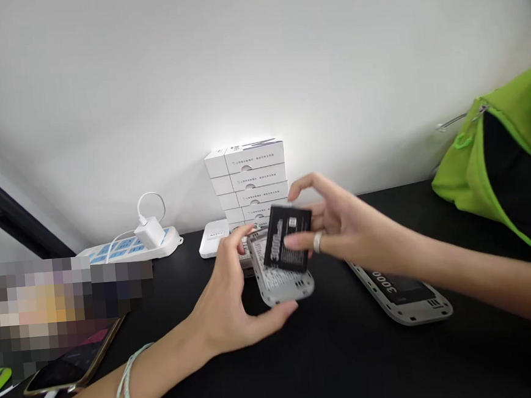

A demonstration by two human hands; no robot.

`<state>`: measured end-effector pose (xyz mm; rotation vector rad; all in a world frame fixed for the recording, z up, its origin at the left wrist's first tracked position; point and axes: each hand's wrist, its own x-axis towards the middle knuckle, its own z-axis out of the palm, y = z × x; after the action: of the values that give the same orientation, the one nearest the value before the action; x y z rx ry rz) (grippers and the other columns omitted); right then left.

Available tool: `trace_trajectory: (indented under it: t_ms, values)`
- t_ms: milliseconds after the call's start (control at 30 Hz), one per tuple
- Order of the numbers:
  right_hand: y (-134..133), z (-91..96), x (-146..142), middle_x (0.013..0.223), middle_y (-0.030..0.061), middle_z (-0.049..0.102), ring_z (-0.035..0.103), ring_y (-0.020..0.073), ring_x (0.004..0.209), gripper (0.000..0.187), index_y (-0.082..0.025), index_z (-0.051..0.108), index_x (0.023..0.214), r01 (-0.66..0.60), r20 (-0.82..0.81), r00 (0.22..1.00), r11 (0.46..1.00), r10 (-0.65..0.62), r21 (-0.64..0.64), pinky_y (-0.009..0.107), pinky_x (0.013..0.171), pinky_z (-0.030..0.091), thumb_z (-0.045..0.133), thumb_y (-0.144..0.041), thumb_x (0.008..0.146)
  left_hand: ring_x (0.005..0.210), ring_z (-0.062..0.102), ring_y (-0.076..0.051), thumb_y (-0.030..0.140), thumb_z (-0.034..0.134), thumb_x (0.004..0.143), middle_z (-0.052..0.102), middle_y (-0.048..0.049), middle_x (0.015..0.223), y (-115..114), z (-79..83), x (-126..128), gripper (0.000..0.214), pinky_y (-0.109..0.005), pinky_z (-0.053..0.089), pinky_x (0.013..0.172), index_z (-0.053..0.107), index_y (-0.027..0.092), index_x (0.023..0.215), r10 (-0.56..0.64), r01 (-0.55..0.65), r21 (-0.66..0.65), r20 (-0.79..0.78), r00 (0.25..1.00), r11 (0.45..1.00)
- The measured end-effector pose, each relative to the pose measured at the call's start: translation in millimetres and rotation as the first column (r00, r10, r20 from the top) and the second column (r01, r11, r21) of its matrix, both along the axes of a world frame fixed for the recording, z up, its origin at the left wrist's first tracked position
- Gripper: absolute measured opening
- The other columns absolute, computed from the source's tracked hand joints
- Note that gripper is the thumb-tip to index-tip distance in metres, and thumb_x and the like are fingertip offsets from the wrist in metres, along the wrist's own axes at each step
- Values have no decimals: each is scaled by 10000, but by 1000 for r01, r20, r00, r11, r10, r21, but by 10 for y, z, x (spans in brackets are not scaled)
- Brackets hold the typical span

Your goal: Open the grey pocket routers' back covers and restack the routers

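Observation:
My left hand (236, 293) grips a grey pocket-sized device (281, 286) by its edges, with the back open and the battery bay showing. Just above it, my right hand (336, 224) pinches a black rectangular battery (287, 237) printed with white text between thumb and fingers. The battery overlaps the device, but I cannot tell whether they touch. To the right on the black tabletop (333, 353) lies a second grey device (399, 293), with a black battery marked 3000 seated in it. A bracelet circles my left wrist, and a ring sits on my right hand.
Behind my hands stands a stack of white boxes (255, 178), beside a small white box (213, 238). A white power strip (131, 249) holds a white charger (151, 231). A green bag (487, 163) sits at right, and a smartphone (71, 367) lies at left below a blurred patch.

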<state>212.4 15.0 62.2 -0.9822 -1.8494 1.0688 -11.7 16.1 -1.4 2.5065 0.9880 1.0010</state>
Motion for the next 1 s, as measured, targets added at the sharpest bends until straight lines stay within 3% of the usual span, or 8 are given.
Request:
trace_trajectory:
  t_ms: [67,133,300,433,533,667,833,1000]
  values:
    - [200,-20,43,685,-58,599,574,134,558,379,-275,391,981,178,-18,984,984,-178,29,274,533,464,711,-333,788,1329,336,-341,438,630,849,303,-150,1434,57,-20,-24,810,-563,326,1097,100,263,1437,113,-113,-19,-18,993,993]
    - [384,-74,76,575,-78,496,455,88,458,257,-243,472,904,262,119,959,965,-258,-23,248,478,394,698,-316,805,1363,275,-340,441,508,934,290,-131,1461,92,-40,-36,652,-592,290,1105,133,280,1443,195,-200,-65,-77,978,978]
    - [580,-276,40,659,-51,439,426,82,515,169,-194,602,860,154,242,964,970,-107,-186,251,506,392,677,-338,815,1461,86,-294,363,298,1023,222,-59,1557,121,-75,-37,454,-606,196,1146,213,329,1467,270,-292,-140,-155,950,946]
    - [575,-353,52,802,-39,467,487,106,607,518,-229,615,1073,63,306,952,975,5,-213,280,598,435,821,-426,640,1473,96,-284,379,285,1027,203,-66,1578,131,-108,-41,437,-592,201,1156,272,297,1456,294,-309,-142,-119,948,940]
    - [568,-388,80,778,-44,481,499,132,620,698,-249,522,1251,-13,460,885,993,66,-116,288,595,432,779,-523,663,1472,117,-304,466,376,998,196,-80,1582,135,-120,-42,505,-590,230,1150,260,295,1460,301,-317,-160,-118,946,935]
    - [553,-461,22,795,8,527,529,191,705,616,-199,518,1277,-9,583,809,991,-71,135,319,633,430,598,-589,807,1466,158,-307,447,400,994,230,-90,1570,129,-111,-36,544,-582,247,1149,202,300,1479,295,-307,-163,-95,951,938]
    - [489,-405,35,896,66,576,551,230,775,725,-164,506,1293,-26,612,787,986,-83,167,338,650,447,591,-661,773,1477,132,-268,386,362,1005,221,-69,1581,118,-99,-30,512,-552,218,1172,201,290,1481,287,-299,-169,-95,953,939]
    - [426,-188,435,1138,105,589,591,306,970,729,-244,525,1272,-10,723,672,973,-163,229,410,781,499,625,-704,715,1486,91,-269,405,347,1011,128,-46,1618,107,-90,-30,556,-555,199,1176,134,310,1516,281,-297,-210,-103,954,932]
